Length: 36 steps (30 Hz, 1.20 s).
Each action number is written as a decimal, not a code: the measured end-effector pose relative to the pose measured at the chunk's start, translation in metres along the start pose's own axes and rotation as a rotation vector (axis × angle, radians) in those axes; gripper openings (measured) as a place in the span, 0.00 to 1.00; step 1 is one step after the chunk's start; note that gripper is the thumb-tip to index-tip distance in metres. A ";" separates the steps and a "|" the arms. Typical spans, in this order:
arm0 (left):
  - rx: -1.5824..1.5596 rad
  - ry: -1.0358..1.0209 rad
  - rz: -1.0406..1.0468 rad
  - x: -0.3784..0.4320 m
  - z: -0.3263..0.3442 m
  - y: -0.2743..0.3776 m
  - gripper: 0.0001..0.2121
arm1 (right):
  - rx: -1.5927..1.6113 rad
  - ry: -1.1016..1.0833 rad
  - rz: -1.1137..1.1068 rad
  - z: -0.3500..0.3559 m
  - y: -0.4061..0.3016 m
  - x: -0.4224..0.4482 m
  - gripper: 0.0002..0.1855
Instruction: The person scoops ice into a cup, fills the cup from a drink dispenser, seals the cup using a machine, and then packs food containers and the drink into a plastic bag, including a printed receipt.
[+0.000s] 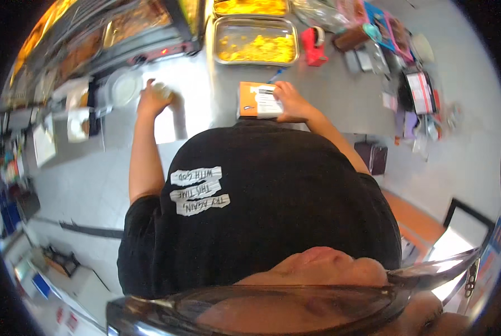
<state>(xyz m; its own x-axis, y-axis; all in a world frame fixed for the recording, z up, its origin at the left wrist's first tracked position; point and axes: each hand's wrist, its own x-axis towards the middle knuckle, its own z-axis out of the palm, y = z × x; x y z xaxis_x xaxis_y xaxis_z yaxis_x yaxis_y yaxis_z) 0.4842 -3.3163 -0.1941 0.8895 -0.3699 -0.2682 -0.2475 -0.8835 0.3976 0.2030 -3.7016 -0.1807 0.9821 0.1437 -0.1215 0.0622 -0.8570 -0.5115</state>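
Note:
My right hand grips the right edge of an orange and white box that bears print, near the counter edge in front of my chest. My left hand is stretched out over the brightly lit part of the counter, its fingers curled around a small pale, roundish object, too blurred to name. A blue pen lies just beyond the box. Past it stands a rectangular tray with pieces of yellow food inside.
A red tape dispenser and a brown bottle with a teal cap stand right of the tray. A heated display case fills the back left. White plates lie beside my left hand. Cartons and packets crowd the right end.

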 end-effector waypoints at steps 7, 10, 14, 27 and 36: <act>0.107 -0.026 0.234 -0.028 0.019 0.113 0.44 | -0.008 0.151 0.561 -0.069 0.136 -0.158 0.34; 0.001 -0.148 0.421 -0.055 0.052 0.240 0.42 | -0.323 0.165 0.480 -0.055 0.233 -0.211 0.33; -0.127 -0.343 0.568 -0.060 0.129 0.361 0.41 | -0.264 0.295 0.325 -0.088 0.268 -0.231 0.30; 0.100 -0.347 0.317 -0.081 0.265 0.537 0.42 | -0.215 1.459 1.442 -0.126 0.509 -0.672 0.11; 0.496 -0.165 0.594 -0.041 0.274 0.467 0.42 | 0.082 0.384 1.979 -0.173 0.621 -0.725 0.19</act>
<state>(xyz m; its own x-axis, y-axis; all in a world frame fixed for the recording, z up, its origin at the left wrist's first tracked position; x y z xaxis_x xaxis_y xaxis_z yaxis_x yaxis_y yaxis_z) 0.2269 -3.7925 -0.2374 0.4956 -0.8237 -0.2754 -0.8402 -0.5351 0.0883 -0.4396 -4.4232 -0.2631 -0.3459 -0.8862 -0.3084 -0.9356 0.3507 0.0416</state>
